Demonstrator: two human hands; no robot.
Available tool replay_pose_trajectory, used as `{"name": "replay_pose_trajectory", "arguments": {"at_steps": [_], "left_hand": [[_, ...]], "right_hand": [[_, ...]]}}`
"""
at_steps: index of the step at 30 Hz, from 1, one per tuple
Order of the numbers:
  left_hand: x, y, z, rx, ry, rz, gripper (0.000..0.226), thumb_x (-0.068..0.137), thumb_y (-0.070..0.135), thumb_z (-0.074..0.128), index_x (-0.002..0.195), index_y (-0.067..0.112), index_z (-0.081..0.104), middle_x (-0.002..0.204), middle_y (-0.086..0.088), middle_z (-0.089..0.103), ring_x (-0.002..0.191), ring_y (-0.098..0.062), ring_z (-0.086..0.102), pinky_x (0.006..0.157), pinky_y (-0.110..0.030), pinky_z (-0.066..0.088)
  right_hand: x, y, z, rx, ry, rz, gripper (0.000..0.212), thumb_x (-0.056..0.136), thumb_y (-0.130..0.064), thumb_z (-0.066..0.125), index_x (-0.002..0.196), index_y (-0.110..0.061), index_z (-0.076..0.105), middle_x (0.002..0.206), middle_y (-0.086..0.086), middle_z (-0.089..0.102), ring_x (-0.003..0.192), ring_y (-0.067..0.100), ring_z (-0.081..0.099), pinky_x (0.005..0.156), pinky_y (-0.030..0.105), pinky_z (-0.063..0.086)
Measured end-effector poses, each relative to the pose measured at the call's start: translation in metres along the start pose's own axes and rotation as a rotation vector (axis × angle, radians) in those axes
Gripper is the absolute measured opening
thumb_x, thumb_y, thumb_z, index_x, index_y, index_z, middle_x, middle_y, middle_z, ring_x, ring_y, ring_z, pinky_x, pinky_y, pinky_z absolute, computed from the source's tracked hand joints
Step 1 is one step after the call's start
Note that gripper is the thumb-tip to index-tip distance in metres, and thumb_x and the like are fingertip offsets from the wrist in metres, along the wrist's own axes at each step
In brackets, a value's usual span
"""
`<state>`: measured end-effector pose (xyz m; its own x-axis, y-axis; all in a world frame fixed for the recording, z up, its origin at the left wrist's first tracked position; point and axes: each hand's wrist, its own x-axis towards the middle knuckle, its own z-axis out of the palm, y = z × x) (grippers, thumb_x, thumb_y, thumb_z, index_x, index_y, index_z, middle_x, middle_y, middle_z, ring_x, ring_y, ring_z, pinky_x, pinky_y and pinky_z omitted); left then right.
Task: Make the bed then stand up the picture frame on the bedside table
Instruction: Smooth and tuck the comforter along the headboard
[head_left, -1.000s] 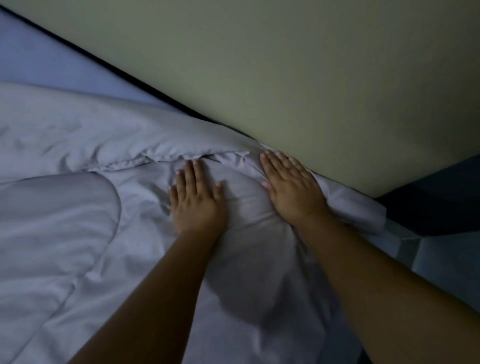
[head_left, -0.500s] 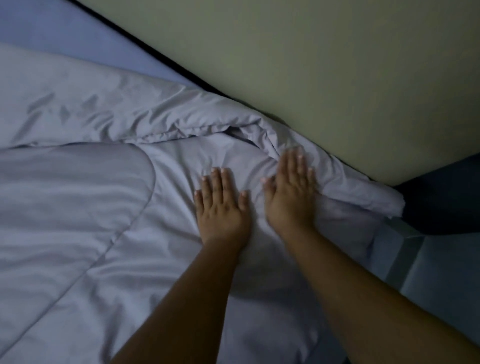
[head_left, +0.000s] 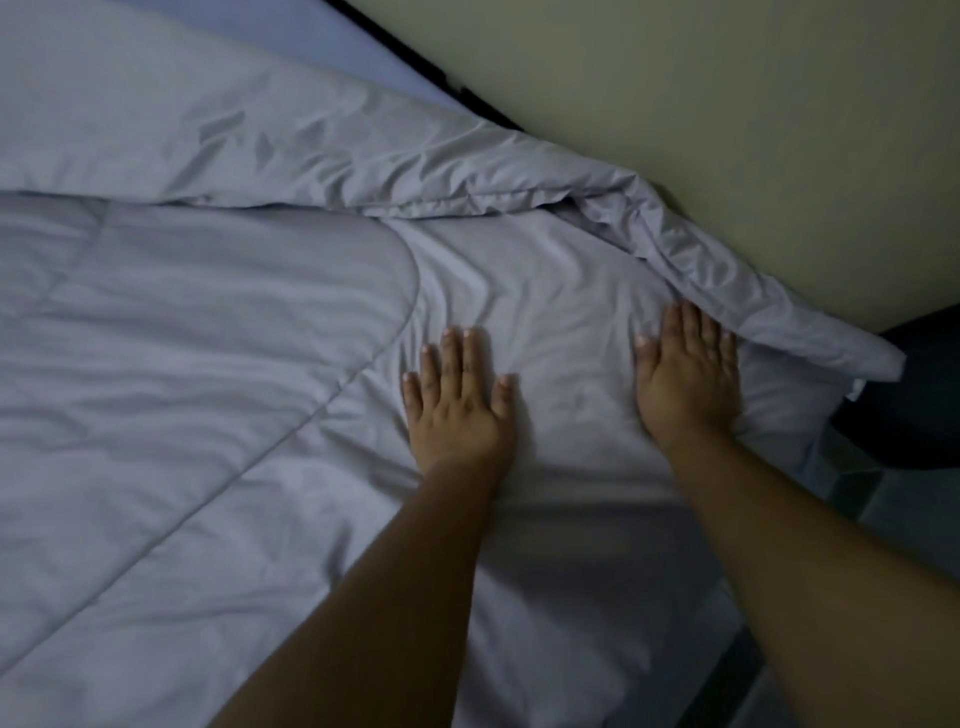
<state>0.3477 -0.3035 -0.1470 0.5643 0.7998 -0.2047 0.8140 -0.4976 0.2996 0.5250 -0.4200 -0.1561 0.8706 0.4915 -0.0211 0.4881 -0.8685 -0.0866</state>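
A pale grey quilted duvet (head_left: 218, 395) covers the bed, with a rumpled fold (head_left: 519, 192) running along the wall side toward the corner. My left hand (head_left: 460, 400) lies flat, palm down, on the duvet near the bed's corner. My right hand (head_left: 688, 374) presses flat beside the folded edge, a hand's width or more to the right of the left one. Both hands hold nothing and their fingers are spread. No picture frame or bedside table is in sight.
A yellowish wall (head_left: 727, 130) runs diagonally along the bed's far side, with a dark gap (head_left: 415, 67) between them. A bare sheet (head_left: 322, 36) shows at the top. A dark object (head_left: 914, 395) sits past the corner; pale floor (head_left: 924, 525) lies at the right.
My hands have slid apart over the duvet, the right one toward the folded edge. The view has shifted so that more of the duvet shows at the left.
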Motion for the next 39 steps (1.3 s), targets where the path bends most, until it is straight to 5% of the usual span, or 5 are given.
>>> {"name": "replay_pose_trajectory", "arguments": {"at_steps": [18,24,31,39], "left_hand": [[-0.066,-0.184,-0.072,-0.129,0.082,-0.408,0.066,0.092,0.054,0.013,0.15,0.03,-0.008,0.161,0.005,-0.011,0.148,-0.02,-0.012,0.119,-0.042,-0.008],[-0.091,-0.273,-0.11,-0.145,0.119,-0.504,0.061,0.095,0.052,0.011,0.15,0.032,-0.007,0.16,0.007,-0.014,0.148,-0.02,-0.013,0.12,-0.043,-0.008],[-0.133,-0.376,-0.157,-0.149,0.15,-0.663,0.061,0.098,0.051,0.014,0.152,0.024,0.004,0.161,0.007,-0.006,0.149,-0.018,-0.008,0.121,-0.041,-0.004],[-0.186,-0.467,-0.201,-0.083,0.207,-0.741,0.06,0.097,0.052,0.014,0.151,0.027,0.004,0.161,0.007,-0.005,0.149,-0.018,-0.009,0.121,-0.04,-0.006]], "right_hand": [[-0.096,-0.214,-0.017,0.104,-0.025,-0.558,0.07,0.088,-0.049,0.02,0.139,-0.005,0.041,0.146,0.013,0.043,0.139,0.03,0.032,0.116,0.045,0.015],[-0.143,-0.309,-0.026,0.114,-0.06,-0.745,0.077,0.084,-0.055,0.015,0.143,-0.01,0.035,0.15,0.009,0.036,0.142,0.027,0.025,0.117,0.044,0.008],[-0.213,-0.426,-0.034,0.227,-0.073,-0.972,0.063,0.087,-0.047,0.029,0.121,-0.004,0.06,0.12,0.017,0.065,0.118,0.037,0.055,0.108,0.053,0.03],[-0.286,-0.528,-0.048,0.291,-0.089,-1.222,0.062,0.089,-0.048,0.028,0.122,-0.006,0.059,0.121,0.014,0.065,0.119,0.035,0.055,0.11,0.051,0.028]]}}
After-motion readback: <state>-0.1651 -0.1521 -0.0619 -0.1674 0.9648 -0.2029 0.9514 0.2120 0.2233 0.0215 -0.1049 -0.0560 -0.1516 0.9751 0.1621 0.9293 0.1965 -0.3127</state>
